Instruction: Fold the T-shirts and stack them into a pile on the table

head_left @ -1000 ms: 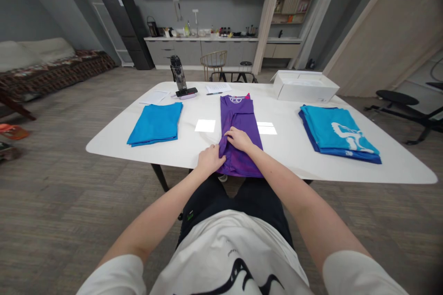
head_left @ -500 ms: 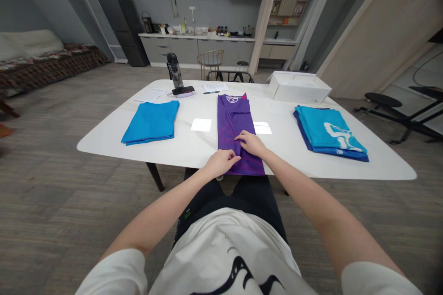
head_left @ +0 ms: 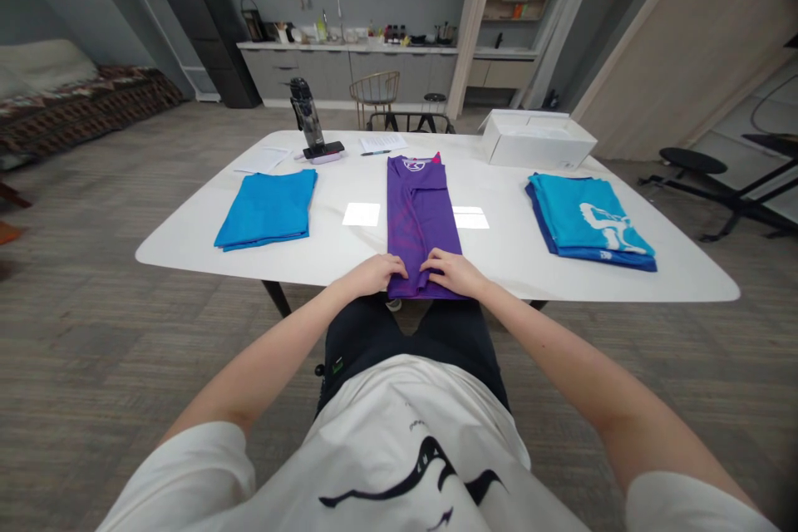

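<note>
Purple garment at near edge, both hands on its lower end

Landmark: the long, narrow-folded purple garment with a white collar print (head_left: 430,212), lying flat on the white table (head_left: 504,266). Its printed end points away from the person; its lower end is at the near rim.

Grip: left hand (head_left: 377,273) at the garment's lower left, fingers part-curled, tips on the cloth. Right hand (head_left: 458,273) at its lower right, fingers bent and slightly spread, tips on the cloth. Whether either pinches a layer: cannot tell. The paired contact probably keeps the folded layers flat and aligned; the lengthwise lay likely puts the lower end within easy reach.

Left of garment: folded bright blue cloth (head_left: 268,208), well apart. Right, well apart: folded teal garment with white print (head_left: 558,212) upon a dark blue one (head_left: 577,254). The separation leaves white surface on both flanks for sideways movement. Beyond the garment, to the right: white open-topped box (head_left: 539,141); to the left: upright clear bottle with black top (head_left: 307,116). Tightest margin is nearside, where garment and rim nearly coincide.
</note>
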A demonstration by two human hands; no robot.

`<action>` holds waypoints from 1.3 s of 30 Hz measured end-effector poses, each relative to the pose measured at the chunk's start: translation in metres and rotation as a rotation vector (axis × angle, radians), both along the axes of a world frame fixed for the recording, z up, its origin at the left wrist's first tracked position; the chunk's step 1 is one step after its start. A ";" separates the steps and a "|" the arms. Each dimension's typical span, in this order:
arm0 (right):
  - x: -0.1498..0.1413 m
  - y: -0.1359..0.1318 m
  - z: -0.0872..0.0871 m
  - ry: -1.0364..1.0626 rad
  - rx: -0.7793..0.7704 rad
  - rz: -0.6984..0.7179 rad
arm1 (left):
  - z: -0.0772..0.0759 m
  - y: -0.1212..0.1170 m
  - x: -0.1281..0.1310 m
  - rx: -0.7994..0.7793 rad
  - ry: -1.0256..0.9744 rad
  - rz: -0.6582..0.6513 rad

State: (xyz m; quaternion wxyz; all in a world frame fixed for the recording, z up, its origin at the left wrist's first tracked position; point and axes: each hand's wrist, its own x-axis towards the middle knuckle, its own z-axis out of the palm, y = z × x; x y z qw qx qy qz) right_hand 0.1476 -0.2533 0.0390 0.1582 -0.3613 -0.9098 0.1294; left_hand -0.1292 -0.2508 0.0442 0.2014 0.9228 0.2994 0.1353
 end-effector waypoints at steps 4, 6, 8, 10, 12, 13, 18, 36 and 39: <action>-0.002 -0.016 0.001 0.026 -0.048 -0.003 | 0.001 -0.003 -0.004 -0.067 -0.038 0.010; -0.002 -0.022 0.002 0.056 -0.060 -0.011 | 0.000 -0.003 -0.006 -0.091 -0.043 0.022; 0.000 -0.026 0.004 0.082 -0.061 -0.014 | 0.000 -0.005 -0.008 -0.096 -0.056 0.021; 0.003 -0.030 0.004 0.091 -0.052 -0.010 | 0.002 -0.007 -0.010 -0.088 -0.064 0.003; 0.007 -0.032 0.004 0.087 -0.048 -0.003 | 0.003 -0.011 -0.010 -0.087 -0.055 -0.019; 0.009 -0.033 0.003 0.085 -0.049 -0.001 | 0.004 -0.014 -0.010 -0.091 -0.049 -0.029; 0.019 -0.036 -0.004 0.108 -0.082 -0.006 | 0.003 -0.022 -0.011 -0.132 -0.067 -0.039; 0.082 -0.014 0.004 0.027 -0.168 -0.014 | -0.002 -0.003 -0.014 -0.287 -0.156 -0.072; 0.092 -0.002 0.003 0.041 -0.204 -0.014 | 0.002 0.004 -0.009 -0.309 -0.181 -0.084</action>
